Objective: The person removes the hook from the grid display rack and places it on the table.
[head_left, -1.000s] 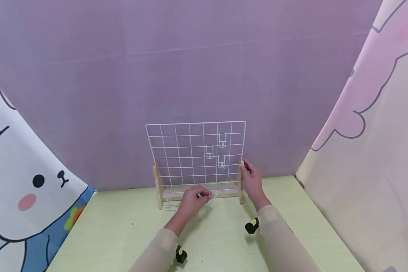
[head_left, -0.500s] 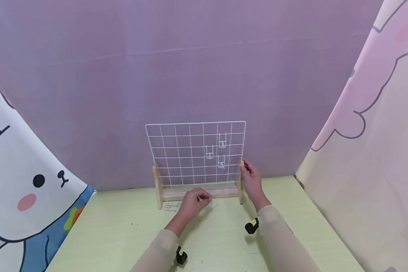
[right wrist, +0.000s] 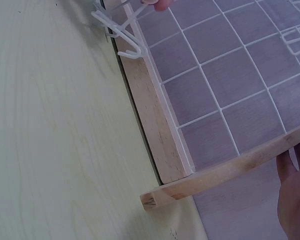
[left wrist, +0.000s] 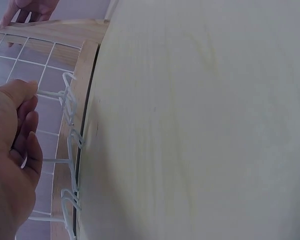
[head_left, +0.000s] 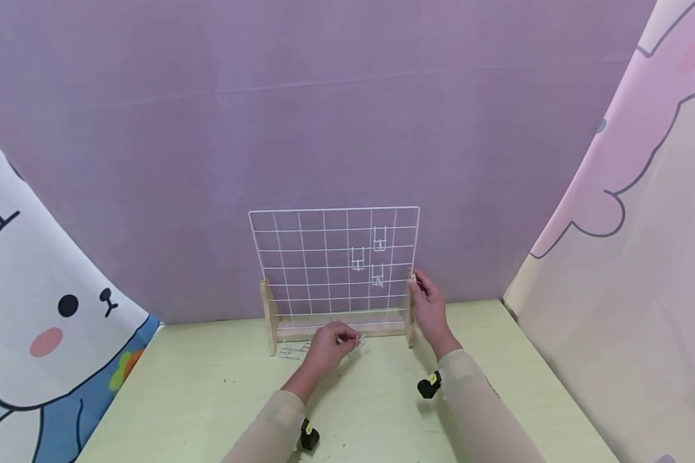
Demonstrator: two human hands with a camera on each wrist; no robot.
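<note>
My left hand (head_left: 331, 344) pinches a white wire hook (right wrist: 121, 29) between thumb and fingertip, low in front of the wire grid panel (head_left: 324, 209). The hook's forked end points away from the fingers, close to the stand's bottom wooden bar (right wrist: 150, 120). My right hand (head_left: 431, 312) grips the right wooden upright (right wrist: 225, 172) of the stand near its top, partly hidden by the wood in the right wrist view. On the panel's right half hang three white hooks, among them an upper hook (head_left: 379, 245), a middle hook (head_left: 357, 264) and a lower hook (head_left: 378, 280).
More white hooks (head_left: 289, 353) lie on the pale table (head_left: 179, 392) by the stand's left foot. A purple cloth (head_left: 347, 116) hangs behind the stand. Printed cartoon cloths flank the table on both sides. Each wrist wears a small black camera (head_left: 309, 436).
The hook in the left hand has turned, its free end swinging down towards the table. The left hand has shifted very slightly; the right hand keeps its place on the upright.
</note>
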